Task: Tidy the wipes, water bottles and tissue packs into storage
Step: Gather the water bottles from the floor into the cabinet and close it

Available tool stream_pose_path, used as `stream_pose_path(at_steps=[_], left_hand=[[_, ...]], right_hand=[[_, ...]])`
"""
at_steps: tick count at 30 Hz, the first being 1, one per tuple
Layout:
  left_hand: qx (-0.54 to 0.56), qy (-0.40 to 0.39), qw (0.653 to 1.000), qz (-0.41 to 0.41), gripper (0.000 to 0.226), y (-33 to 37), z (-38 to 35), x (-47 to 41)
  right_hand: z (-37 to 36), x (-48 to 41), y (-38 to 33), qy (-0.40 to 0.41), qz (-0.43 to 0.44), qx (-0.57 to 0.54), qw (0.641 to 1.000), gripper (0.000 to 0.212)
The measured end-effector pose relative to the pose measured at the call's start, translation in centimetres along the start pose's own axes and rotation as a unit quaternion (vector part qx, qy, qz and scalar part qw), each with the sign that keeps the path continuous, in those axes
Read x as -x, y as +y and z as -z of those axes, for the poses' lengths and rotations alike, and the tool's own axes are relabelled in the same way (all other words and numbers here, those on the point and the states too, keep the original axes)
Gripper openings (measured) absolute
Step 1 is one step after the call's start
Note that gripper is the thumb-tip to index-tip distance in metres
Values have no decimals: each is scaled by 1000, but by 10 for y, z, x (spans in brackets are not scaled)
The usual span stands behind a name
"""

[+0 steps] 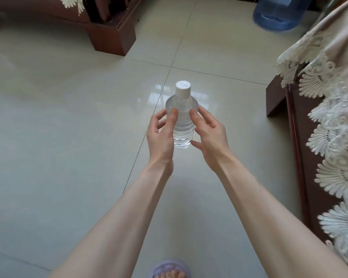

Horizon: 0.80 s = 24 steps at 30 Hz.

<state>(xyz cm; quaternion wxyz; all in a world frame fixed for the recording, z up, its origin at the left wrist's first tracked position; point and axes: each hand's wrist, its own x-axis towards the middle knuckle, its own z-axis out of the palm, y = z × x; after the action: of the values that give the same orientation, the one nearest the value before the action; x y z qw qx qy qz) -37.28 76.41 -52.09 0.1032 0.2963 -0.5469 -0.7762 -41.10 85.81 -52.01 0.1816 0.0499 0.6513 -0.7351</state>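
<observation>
Cream tile floor, wood furniture; L hand, R hand grip water bottle.

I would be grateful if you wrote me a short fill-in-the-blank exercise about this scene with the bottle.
1. The left hand and right hand hold the water bottle, whose cap is ____.
2. The big water jug at the top right is ____.
3. The cloth on the right has a ____ edging.
4. The floor is laid with glossy ____.
Missing words: white; blue; lace; tiles.
</observation>
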Motion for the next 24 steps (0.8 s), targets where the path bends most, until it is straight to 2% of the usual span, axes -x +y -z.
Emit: stream_pose_path(at_steps=[5,16,21,24], left_hand=[[14,-28,999,-16,22,15,-6,50],[6,-68,997,-32,24,52,18,154],[-24,-68,996,-59,23,74,38,191],[-41,-61,996,-53,21,78,55,204]], right_hand=[[13,50,-20,12,24,-18,999,41],[15,163,-64,8,31,-22,999,37],[5,200,-67,4,23,-40,999,55],[-4,217,-62,1,26,-41,999,57]])
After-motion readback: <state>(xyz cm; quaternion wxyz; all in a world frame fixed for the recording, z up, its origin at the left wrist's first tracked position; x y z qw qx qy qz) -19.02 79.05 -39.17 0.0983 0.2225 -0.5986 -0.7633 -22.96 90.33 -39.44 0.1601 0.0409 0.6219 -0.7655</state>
